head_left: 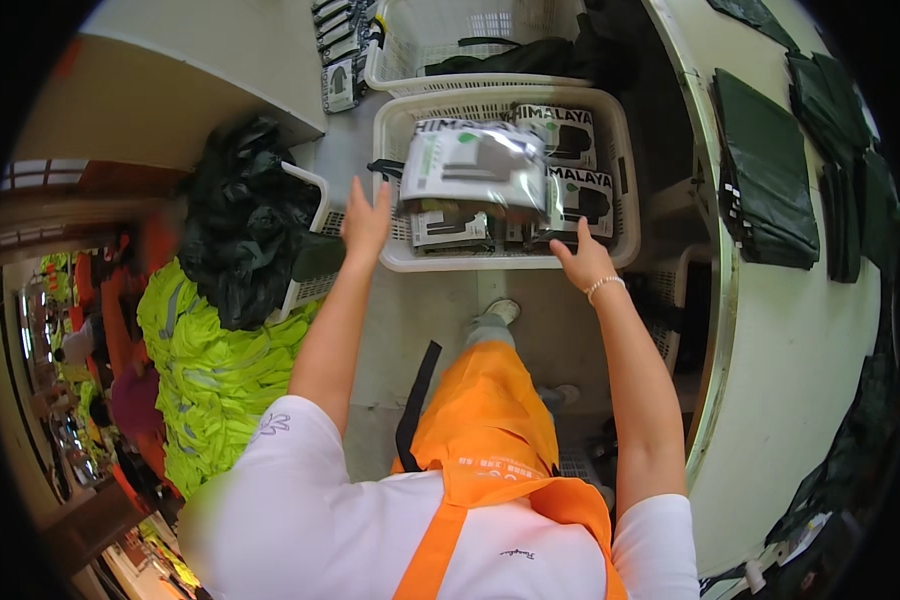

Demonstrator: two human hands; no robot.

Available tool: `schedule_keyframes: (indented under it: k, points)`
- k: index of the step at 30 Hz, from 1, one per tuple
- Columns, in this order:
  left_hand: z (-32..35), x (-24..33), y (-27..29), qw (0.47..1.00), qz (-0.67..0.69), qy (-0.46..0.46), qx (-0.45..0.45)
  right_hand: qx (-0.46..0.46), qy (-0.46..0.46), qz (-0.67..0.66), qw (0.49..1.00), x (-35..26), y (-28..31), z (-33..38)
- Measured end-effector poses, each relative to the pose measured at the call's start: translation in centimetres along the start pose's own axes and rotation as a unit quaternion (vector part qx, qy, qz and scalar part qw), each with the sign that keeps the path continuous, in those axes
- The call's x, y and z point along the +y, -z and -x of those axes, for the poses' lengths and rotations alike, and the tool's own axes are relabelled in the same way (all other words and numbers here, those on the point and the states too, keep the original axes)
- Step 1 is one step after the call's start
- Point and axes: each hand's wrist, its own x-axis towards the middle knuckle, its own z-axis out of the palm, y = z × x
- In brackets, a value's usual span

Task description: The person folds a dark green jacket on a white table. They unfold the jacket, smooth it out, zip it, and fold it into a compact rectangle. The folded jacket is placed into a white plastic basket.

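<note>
Honestly, both my hands are spread wide, gripping nothing: my left hand and right hand flank a clear-wrapped packet blurred in mid-air just above the white basket. I judge it could land crooked on the packets inside, or catch the rim and slide toward the black bag.

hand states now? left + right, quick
Left hand: open, fingers spread, holding nothing, beside the blurred clear-wrapped packet over the white basket.
Right hand: open, holding nothing, at the basket's near rim below the packet.
</note>
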Motion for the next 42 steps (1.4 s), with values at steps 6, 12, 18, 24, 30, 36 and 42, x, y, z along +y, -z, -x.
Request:
schedule_keyframes:
  k: [6,12,18,24,30,36,42]
  points:
    - [4.3,-6.5,-3.4,0.980,-0.029,-0.003,-0.199,0.140,0.017,-0.233,0.962,5.7,-7.4,4.8]
    - [22.7,4.1,-9.1,0.828,-0.064,-0.251,-0.497,0.050,-0.338,-0.192,0.920,19.7,-17.6,27.9]
    - [38.1,14.0,-14.7,0.642,0.006,-0.591,-0.489,0.322,-0.573,-0.380,0.651,27.9,-35.0,51.0]
    - [63.2,22.3,-16.7,0.469,0.066,-0.826,-0.305,0.443,-0.570,-0.615,0.316,28.1,-51.8,62.4]
    - [84.2,23.2,-20.7,0.370,0.083,-0.895,-0.235,0.448,-0.621,-0.604,0.219,35.8,-71.9,63.6]
    - [90.8,18.8,-24.3,0.354,0.106,-0.903,-0.220,0.541,-0.664,-0.470,0.214,55.1,-74.2,68.3]
    - [90.2,18.4,-25.0,0.343,0.125,-0.917,-0.162,0.376,-0.670,-0.637,-0.059,67.5,-73.5,71.7]
